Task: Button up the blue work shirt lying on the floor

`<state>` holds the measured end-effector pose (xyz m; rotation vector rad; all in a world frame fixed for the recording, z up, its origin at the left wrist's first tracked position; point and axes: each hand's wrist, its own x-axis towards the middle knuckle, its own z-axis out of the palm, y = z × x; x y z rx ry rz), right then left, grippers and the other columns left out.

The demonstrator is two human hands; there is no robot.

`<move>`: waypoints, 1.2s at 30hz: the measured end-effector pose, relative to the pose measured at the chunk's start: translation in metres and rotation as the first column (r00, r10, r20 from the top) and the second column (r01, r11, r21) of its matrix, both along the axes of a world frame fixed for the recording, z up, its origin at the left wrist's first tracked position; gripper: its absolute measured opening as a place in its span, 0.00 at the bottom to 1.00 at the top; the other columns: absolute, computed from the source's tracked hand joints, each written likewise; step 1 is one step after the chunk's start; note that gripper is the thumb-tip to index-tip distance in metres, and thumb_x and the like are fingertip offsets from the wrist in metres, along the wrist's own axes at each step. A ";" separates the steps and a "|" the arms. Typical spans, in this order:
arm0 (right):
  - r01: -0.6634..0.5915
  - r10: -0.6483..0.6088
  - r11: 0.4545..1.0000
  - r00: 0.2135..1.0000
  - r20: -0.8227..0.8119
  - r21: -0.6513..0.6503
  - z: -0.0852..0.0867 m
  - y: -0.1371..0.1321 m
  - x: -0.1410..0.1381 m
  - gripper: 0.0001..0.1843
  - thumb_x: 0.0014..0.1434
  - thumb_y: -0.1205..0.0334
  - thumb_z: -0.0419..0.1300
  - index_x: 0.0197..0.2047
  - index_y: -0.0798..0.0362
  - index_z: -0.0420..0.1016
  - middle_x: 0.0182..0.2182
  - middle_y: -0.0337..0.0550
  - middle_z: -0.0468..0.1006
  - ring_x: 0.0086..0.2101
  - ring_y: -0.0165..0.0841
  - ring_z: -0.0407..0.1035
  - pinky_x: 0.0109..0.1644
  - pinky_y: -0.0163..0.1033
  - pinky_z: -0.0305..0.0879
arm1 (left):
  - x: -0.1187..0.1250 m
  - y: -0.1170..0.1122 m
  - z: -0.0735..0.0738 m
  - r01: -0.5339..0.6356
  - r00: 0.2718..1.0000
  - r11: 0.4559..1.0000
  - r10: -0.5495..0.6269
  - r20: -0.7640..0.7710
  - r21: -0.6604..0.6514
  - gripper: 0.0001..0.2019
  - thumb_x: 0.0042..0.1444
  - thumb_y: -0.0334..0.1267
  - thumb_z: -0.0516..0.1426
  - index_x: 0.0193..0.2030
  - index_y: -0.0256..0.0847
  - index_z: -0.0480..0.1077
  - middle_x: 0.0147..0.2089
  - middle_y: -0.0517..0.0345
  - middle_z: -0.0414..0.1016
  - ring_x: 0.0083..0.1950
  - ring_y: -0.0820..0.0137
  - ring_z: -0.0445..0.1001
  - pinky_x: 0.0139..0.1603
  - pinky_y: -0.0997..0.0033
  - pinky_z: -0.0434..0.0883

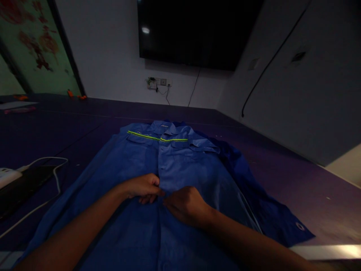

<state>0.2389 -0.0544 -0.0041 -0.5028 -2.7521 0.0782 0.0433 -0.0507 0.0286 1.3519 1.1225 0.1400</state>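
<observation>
A blue work shirt (pixel 135 162) with bright yellow-green stripes across the chest lies spread front side up, collar away from me. My left hand (pixel 146 188) is closed at the button placket in the middle of the shirt, thumb and finger pinching its edge. Just right of it, my right hand (pixel 187 205) is also closed, with its fingertips at the same placket. Whether a button sits between the fingers is hidden. A darker blue garment (pixel 251 188) lies partly under the shirt, its sleeve stretching out to the right.
On the left, a white cable (pixel 58 180) runs from a white charger (pixel 8 176) beside a black phone-like slab (pixel 31 184). The purple surface (pixel 287 173) extends to the wall, where a large dark screen (pixel 197 34) hangs above sockets (pixel 163 81).
</observation>
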 end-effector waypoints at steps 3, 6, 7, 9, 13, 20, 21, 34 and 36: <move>-0.008 0.008 1.000 1.000 -0.012 -0.020 0.001 0.000 -0.001 0.14 0.60 0.65 0.46 0.31 0.53 0.72 0.23 0.39 0.74 0.22 0.25 0.66 0.26 0.31 0.54 | -0.001 0.000 -0.001 -0.008 1.000 1.000 0.008 0.005 0.008 0.15 0.41 0.48 0.59 0.24 0.36 0.65 0.15 0.66 0.64 0.12 0.81 0.57 0.11 0.81 0.52; 0.006 -0.007 0.999 0.999 -0.033 -0.046 0.003 0.000 -0.001 0.14 0.60 0.63 0.47 0.31 0.53 0.72 0.23 0.39 0.74 0.23 0.25 0.66 0.27 0.31 0.55 | -0.002 0.001 -0.003 -0.020 1.000 0.999 0.019 0.013 0.027 0.15 0.41 0.47 0.59 0.24 0.36 0.65 0.16 0.66 0.65 0.13 0.81 0.58 0.12 0.82 0.52; 0.018 -0.020 0.999 0.999 -0.039 -0.047 0.004 0.000 -0.001 0.14 0.60 0.63 0.47 0.31 0.54 0.72 0.23 0.40 0.74 0.23 0.26 0.66 0.27 0.31 0.56 | -0.002 0.001 -0.003 -0.024 1.000 0.999 0.024 0.013 0.031 0.15 0.41 0.47 0.59 0.24 0.36 0.65 0.16 0.65 0.65 0.13 0.82 0.59 0.12 0.82 0.52; 0.037 -0.038 0.999 0.999 -0.039 -0.039 0.005 0.000 -0.001 0.14 0.60 0.62 0.47 0.30 0.54 0.72 0.22 0.40 0.74 0.22 0.26 0.66 0.27 0.31 0.55 | -0.002 0.001 -0.004 -0.032 0.999 0.999 0.031 0.017 0.040 0.15 0.41 0.47 0.59 0.23 0.35 0.65 0.16 0.65 0.65 0.13 0.82 0.59 0.12 0.82 0.52; 0.016 -0.016 1.000 1.000 -0.002 -0.016 0.006 0.000 -0.002 0.15 0.60 0.62 0.47 0.29 0.55 0.72 0.22 0.40 0.74 0.21 0.26 0.66 0.25 0.31 0.54 | -0.001 0.001 -0.004 -0.033 0.999 0.998 0.031 0.039 0.057 0.13 0.42 0.45 0.58 0.24 0.35 0.67 0.17 0.65 0.66 0.13 0.82 0.58 0.12 0.82 0.52; -0.020 0.020 0.998 1.000 0.002 -0.061 0.003 0.002 -0.003 0.14 0.60 0.64 0.46 0.30 0.54 0.72 0.23 0.39 0.74 0.23 0.25 0.66 0.27 0.31 0.55 | -0.001 0.001 -0.005 -0.030 0.998 0.996 0.026 0.052 0.079 0.11 0.43 0.43 0.57 0.23 0.35 0.66 0.17 0.65 0.66 0.13 0.82 0.58 0.12 0.83 0.52; -0.019 0.019 0.997 1.000 -0.001 -0.069 0.003 0.003 -0.003 0.14 0.60 0.65 0.46 0.30 0.54 0.72 0.23 0.39 0.74 0.23 0.25 0.66 0.27 0.31 0.55 | -0.001 0.001 -0.005 -0.036 0.998 0.996 0.031 0.053 0.083 0.11 0.44 0.43 0.56 0.23 0.35 0.66 0.17 0.65 0.66 0.13 0.82 0.58 0.12 0.83 0.52; 0.021 -0.031 0.989 0.997 -0.068 -0.149 0.004 0.002 -0.005 0.09 0.55 0.67 0.52 0.30 0.54 0.74 0.24 0.39 0.76 0.24 0.26 0.69 0.26 0.30 0.56 | 0.001 0.002 -0.006 -0.076 0.995 0.994 0.071 0.064 0.083 0.11 0.43 0.42 0.56 0.22 0.34 0.66 0.16 0.65 0.65 0.12 0.82 0.58 0.11 0.83 0.51; 0.042 -0.057 0.984 0.995 -0.079 -0.172 0.003 0.002 -0.006 0.08 0.54 0.67 0.53 0.29 0.54 0.74 0.23 0.38 0.76 0.22 0.25 0.67 0.24 0.30 0.54 | 0.002 0.002 -0.007 -0.085 0.995 0.993 0.079 0.062 0.083 0.11 0.43 0.42 0.56 0.22 0.34 0.66 0.15 0.65 0.65 0.12 0.82 0.57 0.11 0.83 0.50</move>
